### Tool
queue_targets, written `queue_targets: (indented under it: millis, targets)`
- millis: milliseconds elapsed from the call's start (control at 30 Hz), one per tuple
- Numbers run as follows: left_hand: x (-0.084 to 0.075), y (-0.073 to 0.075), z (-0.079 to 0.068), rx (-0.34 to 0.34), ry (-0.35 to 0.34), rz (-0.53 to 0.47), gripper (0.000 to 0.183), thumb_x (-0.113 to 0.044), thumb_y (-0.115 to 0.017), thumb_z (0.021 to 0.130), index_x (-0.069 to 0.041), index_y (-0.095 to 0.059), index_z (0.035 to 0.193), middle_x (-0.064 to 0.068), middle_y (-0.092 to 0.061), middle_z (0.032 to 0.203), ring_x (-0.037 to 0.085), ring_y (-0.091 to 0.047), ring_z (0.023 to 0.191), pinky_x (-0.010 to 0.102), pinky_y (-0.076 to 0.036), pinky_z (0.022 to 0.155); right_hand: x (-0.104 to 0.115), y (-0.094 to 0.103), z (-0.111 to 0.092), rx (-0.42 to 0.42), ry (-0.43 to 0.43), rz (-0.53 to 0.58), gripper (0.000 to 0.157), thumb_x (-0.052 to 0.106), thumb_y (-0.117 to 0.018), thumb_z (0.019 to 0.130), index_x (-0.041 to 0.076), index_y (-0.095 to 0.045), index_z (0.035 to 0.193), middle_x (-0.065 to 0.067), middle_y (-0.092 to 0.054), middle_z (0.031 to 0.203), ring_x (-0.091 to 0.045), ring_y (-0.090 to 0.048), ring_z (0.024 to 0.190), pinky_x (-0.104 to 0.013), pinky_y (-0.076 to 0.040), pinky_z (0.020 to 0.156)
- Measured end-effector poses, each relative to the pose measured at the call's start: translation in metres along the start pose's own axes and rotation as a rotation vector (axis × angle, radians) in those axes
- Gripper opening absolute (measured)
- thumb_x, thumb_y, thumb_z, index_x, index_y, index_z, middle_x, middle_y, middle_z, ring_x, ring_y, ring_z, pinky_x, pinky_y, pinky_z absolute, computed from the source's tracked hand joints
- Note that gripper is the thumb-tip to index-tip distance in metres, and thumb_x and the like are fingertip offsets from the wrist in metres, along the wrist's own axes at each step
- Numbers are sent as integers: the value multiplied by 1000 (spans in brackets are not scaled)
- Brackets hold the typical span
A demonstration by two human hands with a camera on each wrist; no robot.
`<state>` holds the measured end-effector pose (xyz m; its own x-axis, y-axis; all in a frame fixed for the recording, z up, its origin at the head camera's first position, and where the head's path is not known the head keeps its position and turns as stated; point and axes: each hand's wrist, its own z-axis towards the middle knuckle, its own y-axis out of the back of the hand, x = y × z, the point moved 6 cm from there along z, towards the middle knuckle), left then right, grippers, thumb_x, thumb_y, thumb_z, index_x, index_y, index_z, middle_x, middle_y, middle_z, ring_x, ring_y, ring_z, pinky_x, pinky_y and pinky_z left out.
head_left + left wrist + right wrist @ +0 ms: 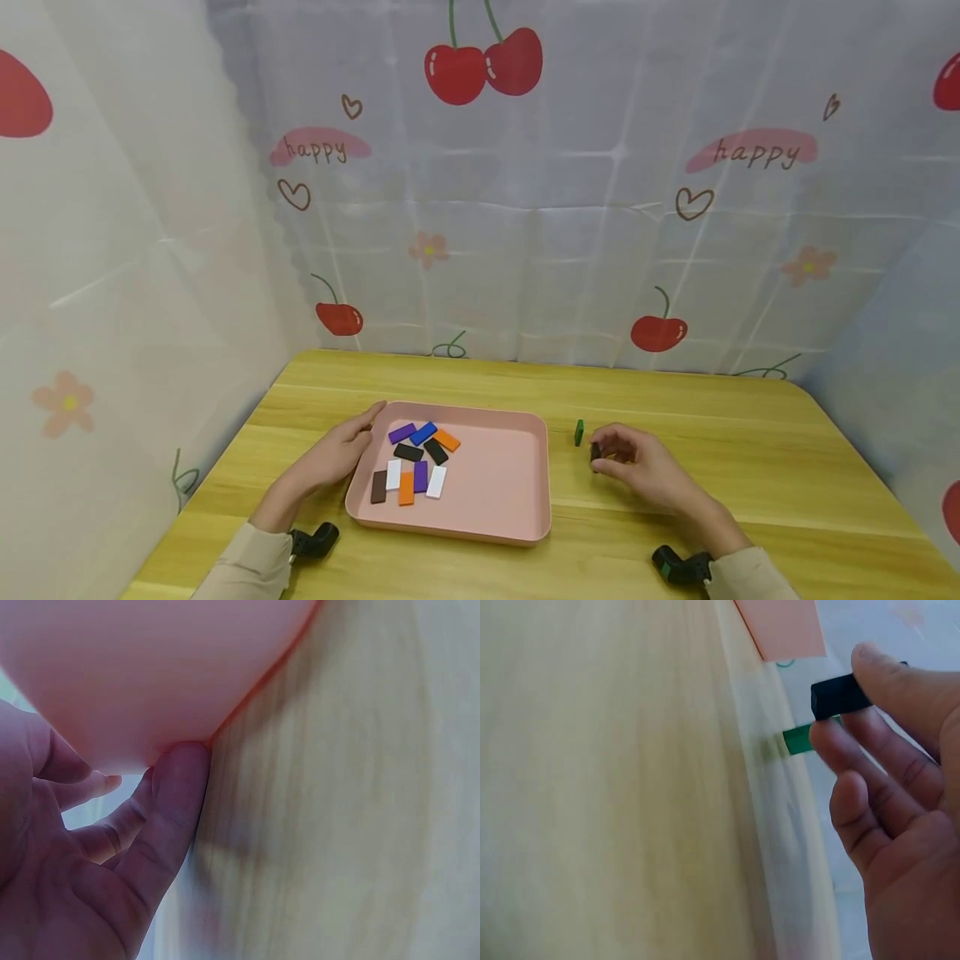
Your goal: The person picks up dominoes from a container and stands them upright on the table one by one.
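My right hand [639,463] pinches a small black domino-like block [840,697] between thumb and fingers, to the right of the pink tray [501,483]. Just beyond these fingers a green block [579,432] stands upright on the table. My left hand [341,454] rests along the tray's left side, its fingers touching the outer wall near the far corner. In the left wrist view, the fingers [176,791] lie against the pink wall, close to the tabletop. Inside the tray's left half lie several flat blocks: purple, blue [423,433], orange [447,440], black, white [437,482] and brown [378,487].
The tray stands on a yellow wood-grain table [630,550]. A curtain [525,250] printed with cherries rises behind the table's far edge, with more sheeting at both sides. Black wrist devices [678,567] sit at both sleeves.
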<state>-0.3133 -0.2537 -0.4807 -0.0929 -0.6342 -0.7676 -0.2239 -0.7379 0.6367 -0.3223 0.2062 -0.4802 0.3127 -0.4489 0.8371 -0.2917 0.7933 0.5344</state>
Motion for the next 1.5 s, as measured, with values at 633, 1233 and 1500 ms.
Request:
queue_targets:
  millis: [633,1233,1500]
  targets:
    - [0,-1,0,-2,-13,1,54,-19,-34,113,-11,-23,165,10,-22,172,34,-18,159,56,-17,128,-28,8,25,-139,-83,-53,31,19,-76,95,11,-66,123,-5,-72,109,-12,-70,97,-22,-58,83]
    - [-2,0,-1,0,-35,-8,54,-17,-33,113,-8,-22,165,13,-21,172,36,-17,159,57,-17,128,-32,9,31,-175,-60,-126,27,20,-77,94,12,-70,119,-3,-73,106,-8,-68,93,-22,-56,78]
    - [-2,0,0,2,-38,-10,54,-17,-33,113,-8,-22,165,13,-21,172,36,-17,159,57,-16,128,-32,9,31,-174,-46,-124,28,19,-79,92,13,-71,118,-2,-73,104,-6,-68,91,-22,-56,77]
